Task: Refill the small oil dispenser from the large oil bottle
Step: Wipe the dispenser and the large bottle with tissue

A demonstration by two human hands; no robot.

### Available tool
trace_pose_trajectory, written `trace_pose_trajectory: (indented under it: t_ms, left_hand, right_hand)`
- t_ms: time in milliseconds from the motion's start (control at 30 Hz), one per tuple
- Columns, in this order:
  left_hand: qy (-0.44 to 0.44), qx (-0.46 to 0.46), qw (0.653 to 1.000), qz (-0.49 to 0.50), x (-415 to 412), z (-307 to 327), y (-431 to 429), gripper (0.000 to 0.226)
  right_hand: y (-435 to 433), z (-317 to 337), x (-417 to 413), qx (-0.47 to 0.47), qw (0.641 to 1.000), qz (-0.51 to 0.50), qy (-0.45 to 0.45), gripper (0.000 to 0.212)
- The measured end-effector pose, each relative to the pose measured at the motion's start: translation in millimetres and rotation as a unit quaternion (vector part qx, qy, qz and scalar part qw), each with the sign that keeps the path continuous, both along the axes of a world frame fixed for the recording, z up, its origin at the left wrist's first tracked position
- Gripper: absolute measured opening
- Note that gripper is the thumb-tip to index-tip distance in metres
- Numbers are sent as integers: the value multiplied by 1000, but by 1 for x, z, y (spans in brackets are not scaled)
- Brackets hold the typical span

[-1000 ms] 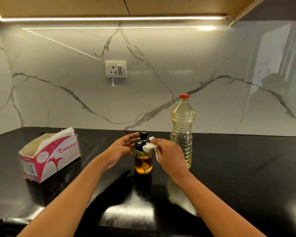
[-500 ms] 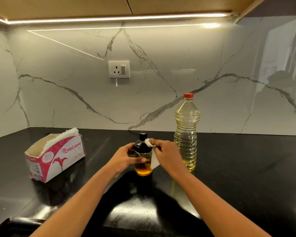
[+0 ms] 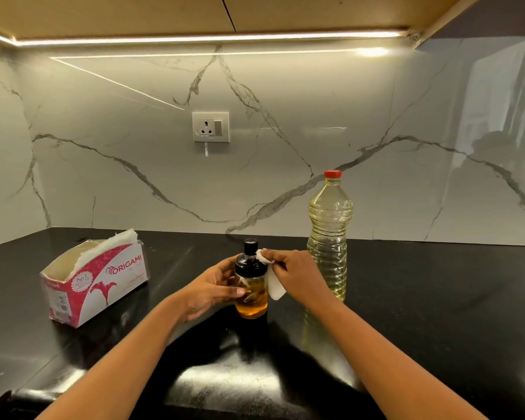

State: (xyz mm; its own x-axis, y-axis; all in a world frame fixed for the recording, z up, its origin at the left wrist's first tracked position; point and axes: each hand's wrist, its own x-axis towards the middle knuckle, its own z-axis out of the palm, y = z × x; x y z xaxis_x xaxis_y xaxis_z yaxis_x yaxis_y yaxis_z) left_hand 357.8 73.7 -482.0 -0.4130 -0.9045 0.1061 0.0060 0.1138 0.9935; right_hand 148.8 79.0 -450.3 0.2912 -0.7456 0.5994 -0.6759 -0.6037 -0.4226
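The small oil dispenser (image 3: 252,298), a glass jar with a black top and amber oil in its lower part, stands upright on the black counter (image 3: 437,298). My left hand (image 3: 209,286) grips its glass body from the left. My right hand (image 3: 294,274) holds a white tissue (image 3: 273,283) pressed against the dispenser's black top on its right side. The large oil bottle (image 3: 329,234), clear plastic with a red cap screwed on and pale yellow oil inside, stands upright just behind my right hand.
A pink and white tissue box (image 3: 97,280) with tissues sticking out lies on the counter to the left. A marble backsplash with a wall socket (image 3: 210,126) rises behind. The counter's front edge runs along the bottom.
My left hand has closed round the dispenser's body, where a second ago it hovered open beside it. My right hand keeps the tissue against the black top.
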Motion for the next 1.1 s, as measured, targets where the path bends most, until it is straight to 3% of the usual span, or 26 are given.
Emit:
trace_pose_trajectory:
  t_ms: [100,200,367,433,567,733,867,1000,1100]
  left_hand:
    - [-61,-19,998,3,-6,1,-2,77]
    - [-59,-32,997,50,-13,-2,-1,69]
    - [-176,-74,971,146,-37,-10,5,102]
    - [-151,-44,983,92,-46,-10,14,109]
    - [-25,-1,998,64,-27,-11,11,98]
    - [-73,-38,993,84,-23,-9,5,106]
    - [-129,-73,981,127,-30,-12,3,97]
    - [-14,-17,999,34,-25,-16,2,107]
    - [-37,-54,997,32,-22,-15,4,100]
  right_hand:
    - [10,-3,3,-22,1000,8,16,35]
    - [24,-9,4,-51,998,3,37,34]
    - [11,-3,4,-31,998,-35,32,34]
    - [6,1,0,-28,998,-39,35,34]
    - [16,-2,-5,-33,999,-20,36,33]
    - [21,-5,-2,-15,1000,-6,16,33]
    - [13,-1,-1,7,1000,-10,-8,35]
    - [21,-5,1,-15,1000,4,19,36]
    - [27,-10,1,-25,999,21,28,36]
